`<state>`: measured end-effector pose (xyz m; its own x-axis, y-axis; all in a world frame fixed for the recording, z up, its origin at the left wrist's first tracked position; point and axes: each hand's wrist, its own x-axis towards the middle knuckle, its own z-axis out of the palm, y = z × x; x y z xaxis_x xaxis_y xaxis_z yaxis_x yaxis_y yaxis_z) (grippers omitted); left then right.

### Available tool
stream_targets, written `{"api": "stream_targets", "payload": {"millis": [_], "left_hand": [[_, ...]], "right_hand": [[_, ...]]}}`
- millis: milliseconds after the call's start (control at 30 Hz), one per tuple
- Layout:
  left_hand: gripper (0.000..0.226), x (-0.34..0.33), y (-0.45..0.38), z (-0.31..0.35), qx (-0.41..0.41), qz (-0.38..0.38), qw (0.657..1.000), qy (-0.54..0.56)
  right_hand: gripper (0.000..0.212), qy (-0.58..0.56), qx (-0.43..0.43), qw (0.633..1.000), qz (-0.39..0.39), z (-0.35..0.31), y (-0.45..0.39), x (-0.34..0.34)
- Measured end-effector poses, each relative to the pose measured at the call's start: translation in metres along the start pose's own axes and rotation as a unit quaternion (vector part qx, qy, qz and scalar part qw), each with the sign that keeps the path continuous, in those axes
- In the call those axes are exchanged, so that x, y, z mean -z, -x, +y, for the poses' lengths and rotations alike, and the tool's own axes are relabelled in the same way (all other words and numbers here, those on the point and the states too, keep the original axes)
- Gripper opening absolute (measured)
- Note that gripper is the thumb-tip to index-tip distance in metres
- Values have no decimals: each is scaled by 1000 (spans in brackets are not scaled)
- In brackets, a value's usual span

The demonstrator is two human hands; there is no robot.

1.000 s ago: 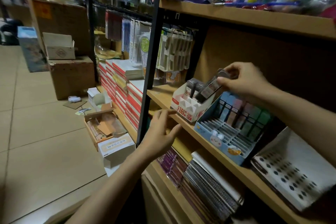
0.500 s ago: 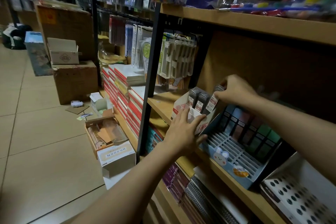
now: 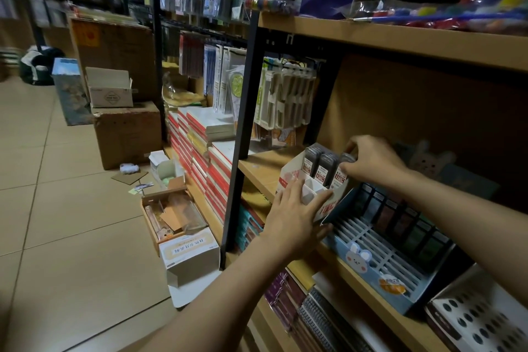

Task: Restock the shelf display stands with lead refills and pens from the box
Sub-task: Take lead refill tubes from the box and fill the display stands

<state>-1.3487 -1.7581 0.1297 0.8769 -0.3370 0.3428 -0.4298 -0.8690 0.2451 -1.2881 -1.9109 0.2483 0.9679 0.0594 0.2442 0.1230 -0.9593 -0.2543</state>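
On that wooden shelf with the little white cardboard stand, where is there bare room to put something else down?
Bare wood shows on the shelf between the black upright post and the white display stand. Right of the stand it is crowded: the blue slotted rack butts against it, then a dotted white tray. The stand's front compartments look empty.

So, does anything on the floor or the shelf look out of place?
Yes. On the floor, a cardboard scrap, a small white wad and paper bits lie loose beside the opened boxes.
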Motion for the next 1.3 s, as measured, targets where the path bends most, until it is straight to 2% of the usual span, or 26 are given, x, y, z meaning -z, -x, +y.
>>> {"api": "stream_targets", "payload": {"millis": [200, 333, 467, 500, 567, 633, 700, 767, 833, 900, 1000, 1067, 1167, 1300], "left_hand": [[74, -4, -1, -2, 3, -5, 1000, 10], [75, -4, 0, -3, 3, -4, 1000, 4], [77, 5, 0, 2, 12, -44, 999, 15], [77, 8, 2, 4, 13, -45, 998, 32], [75, 11, 15, 8, 10, -8, 995, 98], [68, 7, 41, 10, 12, 61, 980, 190], [52, -4, 79, 9, 37, 119, 956, 264], [32, -22, 123, 7, 82, 168, 931, 312], [19, -49, 171, 4, 161, 201, 896, 362], [17, -82, 220, -1, 274, 189, 860, 386], [14, -133, 291, -7, 446, 87, 813, 363], [13, -161, 331, -6, 516, 23, 776, 362], [12, -191, 382, 1, 577, -27, 729, 368], [22, -211, 427, 6, 630, -63, 699, 333]], "right_hand": [[15, 16, 17, 999, 44, 9, 4, -20], [25, 18, 28, 996, 86, 9, 3, -27], [4, 47, 21, 996, 77, 10, 2, -20], [12, 65, 19, 995, 69, 10, 3, -19], [24, 91, 35, 993, 67, 7, 11, -14], [29, 70, 88, 988, 103, 3, 30, -9], [26, 21, 177, 971, 160, -3, 61, -9], [19, -58, 243, 952, 176, -11, 104, -21], [14, -142, 266, 947, 109, -22, 150, -45], [11, -168, 278, 946, -16, -33, 192, -85], [16, -93, 266, 929, -240, -40, 245, -159], [28, -81, 204, 908, -358, -35, 278, -209], [35, -85, 102, 892, -432, -17, 321, -271], [43, -79, 7, 885, -458, 4, 357, -323]]}}
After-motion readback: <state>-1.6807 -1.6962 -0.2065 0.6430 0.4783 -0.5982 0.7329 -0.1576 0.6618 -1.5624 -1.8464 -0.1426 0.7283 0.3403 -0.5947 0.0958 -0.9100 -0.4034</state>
